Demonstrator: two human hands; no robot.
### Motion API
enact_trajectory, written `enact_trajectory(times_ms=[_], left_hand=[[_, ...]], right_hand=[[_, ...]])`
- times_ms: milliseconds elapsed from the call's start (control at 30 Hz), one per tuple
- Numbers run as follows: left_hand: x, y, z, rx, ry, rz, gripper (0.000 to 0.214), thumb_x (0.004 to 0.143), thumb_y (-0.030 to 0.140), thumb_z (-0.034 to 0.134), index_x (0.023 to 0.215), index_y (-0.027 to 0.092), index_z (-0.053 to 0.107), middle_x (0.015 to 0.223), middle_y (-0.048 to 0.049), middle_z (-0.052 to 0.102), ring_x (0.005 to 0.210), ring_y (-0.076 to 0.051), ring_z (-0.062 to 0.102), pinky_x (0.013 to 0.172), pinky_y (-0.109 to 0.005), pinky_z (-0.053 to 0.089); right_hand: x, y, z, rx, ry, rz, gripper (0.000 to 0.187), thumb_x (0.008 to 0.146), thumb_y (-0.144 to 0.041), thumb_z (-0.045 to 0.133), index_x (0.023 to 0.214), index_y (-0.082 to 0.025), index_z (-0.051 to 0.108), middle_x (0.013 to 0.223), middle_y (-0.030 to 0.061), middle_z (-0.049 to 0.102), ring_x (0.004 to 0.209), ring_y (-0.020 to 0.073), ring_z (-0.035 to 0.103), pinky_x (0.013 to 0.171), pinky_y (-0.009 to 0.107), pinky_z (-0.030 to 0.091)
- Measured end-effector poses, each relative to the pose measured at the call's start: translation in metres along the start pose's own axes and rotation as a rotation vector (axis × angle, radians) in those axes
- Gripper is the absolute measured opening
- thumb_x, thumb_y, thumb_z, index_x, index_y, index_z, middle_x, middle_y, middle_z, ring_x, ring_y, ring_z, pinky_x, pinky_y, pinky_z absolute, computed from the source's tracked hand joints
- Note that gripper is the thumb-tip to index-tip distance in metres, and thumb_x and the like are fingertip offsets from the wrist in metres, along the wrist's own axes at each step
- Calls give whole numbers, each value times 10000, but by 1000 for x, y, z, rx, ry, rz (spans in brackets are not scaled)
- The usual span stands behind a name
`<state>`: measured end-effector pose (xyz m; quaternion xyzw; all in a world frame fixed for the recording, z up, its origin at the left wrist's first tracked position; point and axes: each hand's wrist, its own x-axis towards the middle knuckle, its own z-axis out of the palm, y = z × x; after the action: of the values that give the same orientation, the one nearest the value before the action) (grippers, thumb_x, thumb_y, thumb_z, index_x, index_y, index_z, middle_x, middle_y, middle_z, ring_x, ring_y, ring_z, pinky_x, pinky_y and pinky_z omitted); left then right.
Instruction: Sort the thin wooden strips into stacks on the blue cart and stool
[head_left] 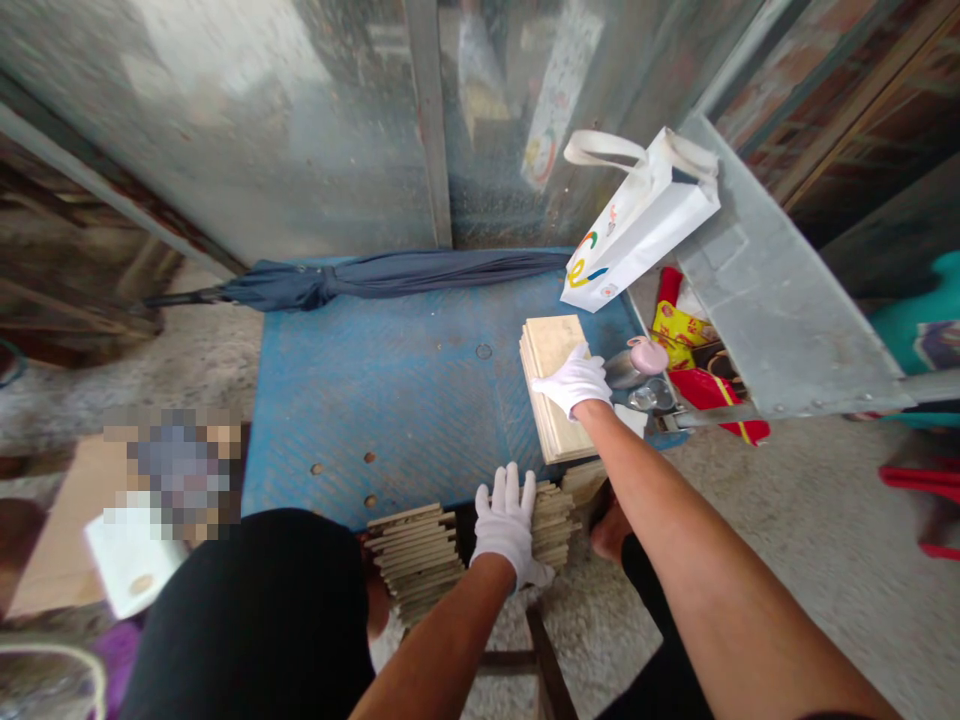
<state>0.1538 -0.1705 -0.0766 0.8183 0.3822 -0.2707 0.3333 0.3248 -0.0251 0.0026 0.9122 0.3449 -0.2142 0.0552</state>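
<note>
Both my hands wear white gloves. My left hand [508,522] lies flat with fingers stretched out on a low pile of thin wooden slats [420,552] at the near edge of a blue metal platform [390,380]. My right hand [576,382] reaches forward and rests, fingers spread, on a neat stack of pale wooden boards [551,345] on the platform's right side. Neither hand grips anything that I can see.
A folded dark umbrella [360,280] lies along the platform's far edge. A white paper bag [637,215] leans at the far right, beside a metal box with red and yellow packets [694,350], a pink-lidded container [646,355] and an open lid [772,290]. Cardboard [60,540] sits at the left.
</note>
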Motion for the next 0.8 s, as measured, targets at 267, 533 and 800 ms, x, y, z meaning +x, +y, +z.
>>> enact_trajectory(times_ms=[267,533,800], left_hand=[[0,-1,2,-7,3,4,1501,395,718,732,1519,175,-100,1560,-168,-179,1445,-405,-104,1136,-617,30],[1,-2,4,-13,11,20,1509,391,748,717,1521,166,-96,1558,-176,-174,1440,-415,-111,1130,-631,30],[4,-1,3,14,-12,-2,1545,355,740,740,1521,168,-99,1554,-179,-183,1441,-406,-118,1132,-622,28]], right_hand=[[7,1,2,-50,55,-15,1275,525,-650,798,1496,-100,182,1282,293,446,1180,397,504,916,483,471],[9,20,6,-54,100,-131,1253,540,-593,812,1488,-66,185,1218,279,508,1097,395,564,877,452,478],[-7,56,4,32,138,-190,1206,574,-609,776,1470,-30,215,1265,272,500,1188,375,514,982,411,421]])
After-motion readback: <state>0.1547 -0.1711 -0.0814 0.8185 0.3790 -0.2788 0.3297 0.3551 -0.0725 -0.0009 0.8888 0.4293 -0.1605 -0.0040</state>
